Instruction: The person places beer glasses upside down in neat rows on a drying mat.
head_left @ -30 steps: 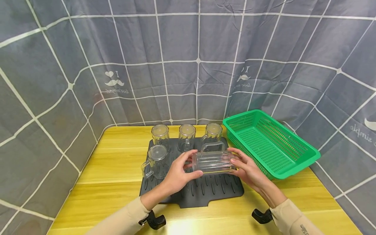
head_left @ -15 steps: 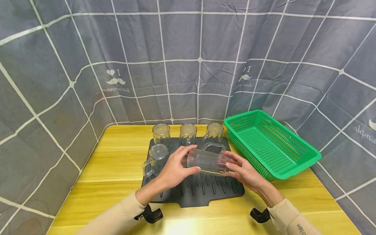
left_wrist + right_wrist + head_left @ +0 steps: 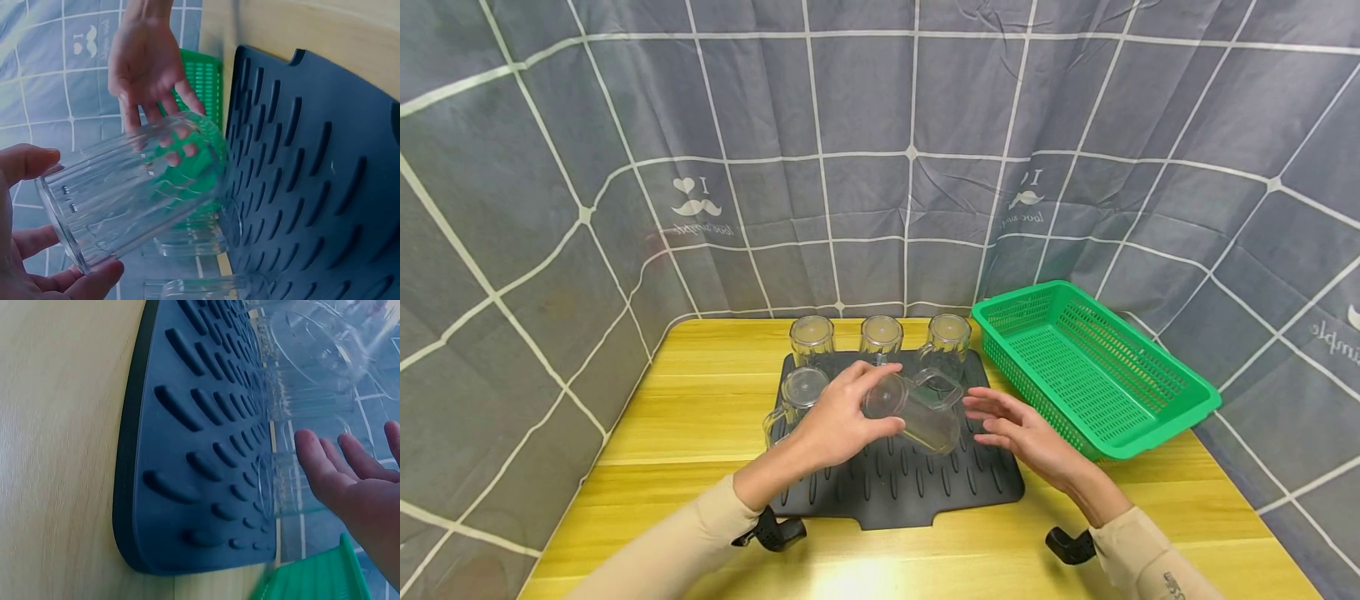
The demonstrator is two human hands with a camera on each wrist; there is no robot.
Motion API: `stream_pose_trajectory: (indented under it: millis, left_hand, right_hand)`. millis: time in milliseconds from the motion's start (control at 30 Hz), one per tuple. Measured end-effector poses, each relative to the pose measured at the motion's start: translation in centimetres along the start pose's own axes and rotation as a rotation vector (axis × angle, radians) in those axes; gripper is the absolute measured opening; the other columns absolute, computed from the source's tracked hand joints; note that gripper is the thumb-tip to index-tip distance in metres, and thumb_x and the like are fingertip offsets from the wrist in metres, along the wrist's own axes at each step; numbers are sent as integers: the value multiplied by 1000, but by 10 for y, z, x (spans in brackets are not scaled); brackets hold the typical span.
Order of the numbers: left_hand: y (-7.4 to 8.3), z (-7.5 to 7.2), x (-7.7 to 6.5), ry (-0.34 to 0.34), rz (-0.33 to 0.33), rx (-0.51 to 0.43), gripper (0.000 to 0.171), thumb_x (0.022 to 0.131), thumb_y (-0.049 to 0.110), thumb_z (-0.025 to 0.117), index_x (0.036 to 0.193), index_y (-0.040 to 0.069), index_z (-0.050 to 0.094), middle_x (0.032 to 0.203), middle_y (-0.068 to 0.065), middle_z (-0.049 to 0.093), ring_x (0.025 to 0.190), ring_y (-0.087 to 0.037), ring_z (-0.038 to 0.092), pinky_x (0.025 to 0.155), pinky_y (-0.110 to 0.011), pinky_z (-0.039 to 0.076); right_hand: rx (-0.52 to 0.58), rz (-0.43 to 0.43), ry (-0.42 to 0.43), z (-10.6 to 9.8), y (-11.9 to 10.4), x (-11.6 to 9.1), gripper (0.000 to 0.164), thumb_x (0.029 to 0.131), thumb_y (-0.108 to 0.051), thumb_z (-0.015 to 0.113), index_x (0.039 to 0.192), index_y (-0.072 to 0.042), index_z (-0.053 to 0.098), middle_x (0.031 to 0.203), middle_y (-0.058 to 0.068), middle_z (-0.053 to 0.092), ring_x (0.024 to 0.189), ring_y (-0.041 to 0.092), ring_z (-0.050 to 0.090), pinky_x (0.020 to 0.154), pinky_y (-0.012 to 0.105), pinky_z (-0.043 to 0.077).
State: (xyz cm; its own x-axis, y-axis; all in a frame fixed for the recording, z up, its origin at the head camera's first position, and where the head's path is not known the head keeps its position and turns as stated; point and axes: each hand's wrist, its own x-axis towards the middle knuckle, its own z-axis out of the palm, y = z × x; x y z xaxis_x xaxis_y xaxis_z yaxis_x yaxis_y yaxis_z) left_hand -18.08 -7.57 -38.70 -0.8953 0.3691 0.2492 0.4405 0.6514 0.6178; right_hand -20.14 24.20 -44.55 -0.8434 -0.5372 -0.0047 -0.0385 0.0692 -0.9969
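Note:
My left hand grips a clear glass mug round its base end. The mug hangs tilted over the dark ribbed mat, its mouth lower and toward the right, its handle up. In the left wrist view, thumb and fingers pinch the mug's base rim. My right hand is off the mug, just right of it, with its fingers loosely spread and palm turned toward it. Behind stand upturned mugs: a back left one, a middle one and a right one.
Another upturned mug stands at the mat's left side, partly hidden by my left hand. A green perforated basket sits right of the mat on the wooden table. A grey checked curtain surrounds the table's back and sides.
My right hand has let go of the mug and stands apart from it. The mug, lying level before, has tipped with its mouth downward in my left hand, which shifted slightly left.

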Motion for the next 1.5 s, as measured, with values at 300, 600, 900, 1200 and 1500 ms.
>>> stream_pose_trajectory:
  millis: [300, 600, 900, 1200, 1500]
  left_hand:
    - [5, -6, 9, -36, 49, 145, 69, 82, 41, 77, 146, 30, 54, 124, 0, 57, 111, -21, 53, 89, -46, 46]
    - [3, -4, 15, -61, 45, 256, 68, 78, 34, 77, 143, 28, 59, 128, -1, 57, 111, -21, 51, 87, -42, 47]
    - [-1, -1, 20, -70, 19, 271, 67, 77, 30, 78, 142, 26, 60, 130, -3, 57, 112, -23, 50, 82, -40, 48]
    - [-6, 2, 27, -91, 1, 267, 67, 78, 28, 78, 143, 25, 60, 132, -5, 56, 114, -25, 49, 81, -40, 48]
    - [-10, 4, 30, -134, -15, 256, 65, 82, 26, 76, 145, 24, 57, 135, -6, 54, 114, -26, 48, 83, -41, 46]
  right_hand:
    - [-135, -9, 43, -5, 1, -3, 52, 105, -21, 54, 154, -12, 38, 157, 23, 35, 145, 45, 34, 107, 38, 49]
    - [-197, -9, 51, -6, 3, -5, 52, 104, -23, 56, 152, -14, 40, 156, 17, 40, 144, 43, 37, 103, 30, 50]
    - [-219, -3, 46, -9, 8, -7, 52, 104, -27, 58, 152, -14, 41, 157, 16, 39, 145, 46, 34, 101, 21, 48]
    - [-233, -3, 76, -10, 9, -9, 52, 103, -28, 60, 151, -15, 43, 154, 15, 43, 142, 46, 37, 102, 23, 48]
    - [-247, -18, 86, -12, 10, -10, 51, 103, -27, 59, 150, -15, 44, 153, 15, 45, 142, 49, 36, 102, 22, 47]
